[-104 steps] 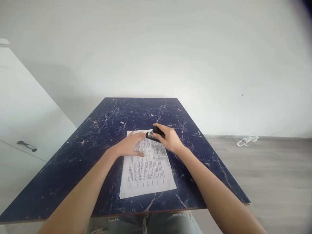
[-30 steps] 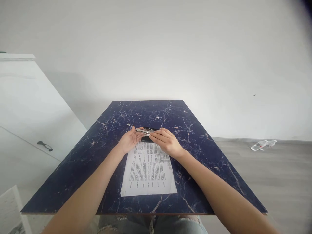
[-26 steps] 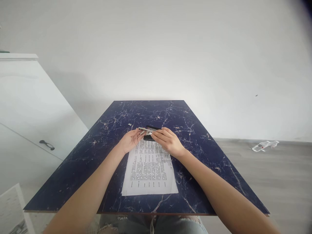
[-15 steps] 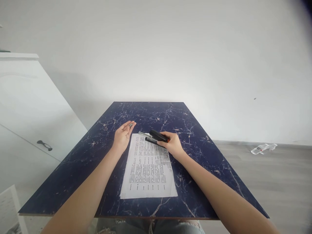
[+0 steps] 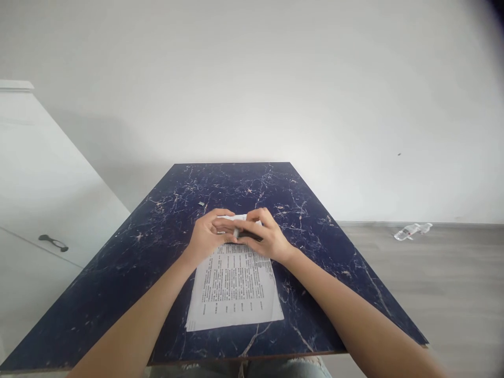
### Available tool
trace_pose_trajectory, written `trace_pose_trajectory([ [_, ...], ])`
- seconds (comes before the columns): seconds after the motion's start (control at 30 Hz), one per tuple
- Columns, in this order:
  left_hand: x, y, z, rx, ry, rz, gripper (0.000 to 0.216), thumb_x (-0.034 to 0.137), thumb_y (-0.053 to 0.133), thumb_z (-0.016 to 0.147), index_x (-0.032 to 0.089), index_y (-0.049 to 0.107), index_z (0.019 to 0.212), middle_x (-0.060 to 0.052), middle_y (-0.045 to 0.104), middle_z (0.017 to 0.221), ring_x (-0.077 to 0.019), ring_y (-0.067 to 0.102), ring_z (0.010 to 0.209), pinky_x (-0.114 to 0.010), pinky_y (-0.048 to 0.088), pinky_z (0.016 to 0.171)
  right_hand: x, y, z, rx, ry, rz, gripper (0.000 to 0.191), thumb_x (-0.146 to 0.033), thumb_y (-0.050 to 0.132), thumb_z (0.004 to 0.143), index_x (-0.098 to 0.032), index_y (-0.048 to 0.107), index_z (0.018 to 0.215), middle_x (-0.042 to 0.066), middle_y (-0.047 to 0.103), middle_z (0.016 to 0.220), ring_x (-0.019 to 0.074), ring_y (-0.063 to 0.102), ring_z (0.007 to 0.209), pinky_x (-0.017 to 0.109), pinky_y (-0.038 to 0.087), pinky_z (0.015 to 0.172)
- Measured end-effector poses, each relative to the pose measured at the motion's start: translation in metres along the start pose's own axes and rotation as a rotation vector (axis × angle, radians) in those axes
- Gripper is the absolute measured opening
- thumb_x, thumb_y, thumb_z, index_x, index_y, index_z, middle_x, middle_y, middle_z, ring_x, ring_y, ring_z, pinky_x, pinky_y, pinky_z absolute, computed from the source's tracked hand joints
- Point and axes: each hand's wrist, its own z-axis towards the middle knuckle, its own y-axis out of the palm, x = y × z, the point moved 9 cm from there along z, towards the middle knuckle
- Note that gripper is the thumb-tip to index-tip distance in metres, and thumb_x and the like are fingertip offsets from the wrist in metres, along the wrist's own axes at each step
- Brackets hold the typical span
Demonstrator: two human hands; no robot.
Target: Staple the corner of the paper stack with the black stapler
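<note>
You get soft, fairly even light, its source out of view. Your wall is palest just above the far edge of the counter, and a faint, blurry-edged shadow spreads beside the cabinet. A dark patch clips your top right corner. The wide lens stretches your forearms near the bottom; the print on your paper is smeared.
</note>
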Motion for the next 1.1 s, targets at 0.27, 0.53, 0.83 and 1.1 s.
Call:
trace_pose_trajectory([
  [0.27,0.012,0.003,-0.001,0.011,0.079,0.234,0.041,0.041,0.082,0.081,0.022,0.067,0.116,-0.009,0.08,0.105,-0.026,0.077,0.095,-0.038,0.063,0.083,-0.003,-0.023,0.002,0.174,-0.049,-0.034,0.022,-0.015,0.058,0.099,-0.025,0.074,0.11,0.005,0.063,0.09,0.019,0.055,0.08,0.036,0.049,0.072],
  [0.53,-0.013,-0.129,0.004,0.546,0.006,0.993,0.026,0.034,0.052,0.098,0.02,0.073,0.099,-0.01,0.078,0.09,-0.0257,0.074,0.085,-0.037,0.054,0.088,0.144,-0.058,-0.044,0.065,0.687,-0.357,0.024,-0.021,0.059,0.089,-0.02,0.081,0.096,0.009,0.073,0.089,0.0253,0.063,0.083,0.042,0.051,0.086],
  [0.83,-0.067,-0.112,0.019,0.144,-0.17,1.143,0.036,0.022,0.05,0.094,0.026,0.066,0.126,-0.014,0.063,0.14,-0.0377,0.051,0.136,-0.062,0.031,0.114,0.183,-0.035,-0.068,-0.071,0.795,-0.385,0.037,-0.016,0.053,0.089,-0.022,0.079,0.114,0.011,0.071,0.124,0.0321,0.058,0.107,0.048,0.048,0.092],
  [1.1,-0.057,-0.126,0.019,0.318,-0.082,1.253,0.033,0.018,0.053,0.09,0.017,0.065,0.121,-0.02,0.062,0.13,-0.0368,0.057,0.123,-0.05,0.045,0.104,0.177,-0.045,-0.064,0.038,0.785,-0.385,0.045,-0.013,0.048,0.087,-0.016,0.07,0.126,0.014,0.067,0.121,0.0319,0.056,0.113,0.048,0.047,0.1],
])
